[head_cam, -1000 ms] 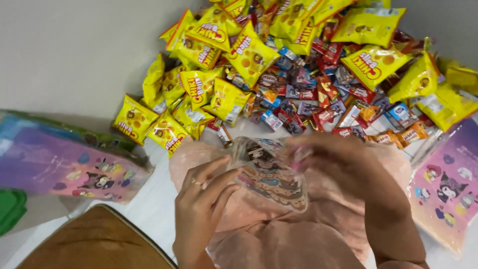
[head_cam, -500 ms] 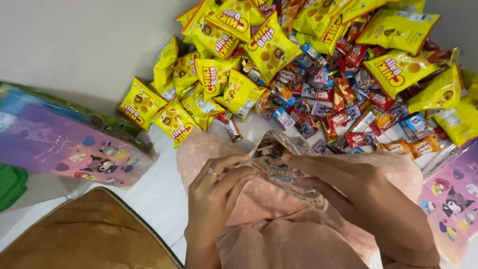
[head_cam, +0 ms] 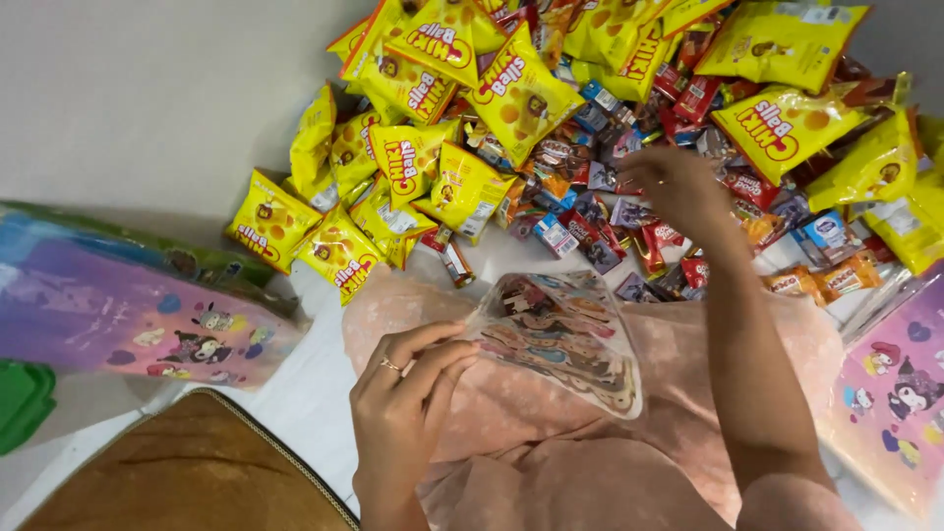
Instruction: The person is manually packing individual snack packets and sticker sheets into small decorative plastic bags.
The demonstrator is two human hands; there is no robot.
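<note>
My left hand (head_cam: 408,398), with a ring on one finger, pinches the left edge of a clear plastic bag (head_cam: 565,339) printed with cartoon figures. The bag lies over my lap, which is covered in peach cloth (head_cam: 551,452). My right hand (head_cam: 678,187) is stretched out over the heap of small red, blue and purple candy packs (head_cam: 600,211), its fingers curled down among them. Whether it grips one I cannot tell. Yellow snack packets (head_cam: 403,167) lie piled around and behind the candies.
A stack of purple cartoon-printed bags (head_cam: 128,315) lies at the left, another purple printed bag (head_cam: 890,393) at the right. A green object (head_cam: 22,398) sits at the far left edge and a brown cushion (head_cam: 187,472) at the bottom left. Everything rests on a white surface (head_cam: 295,393).
My right hand has let go of the clear printed bag and reached forward to the candy pile. My left hand still holds the bag's edge.
</note>
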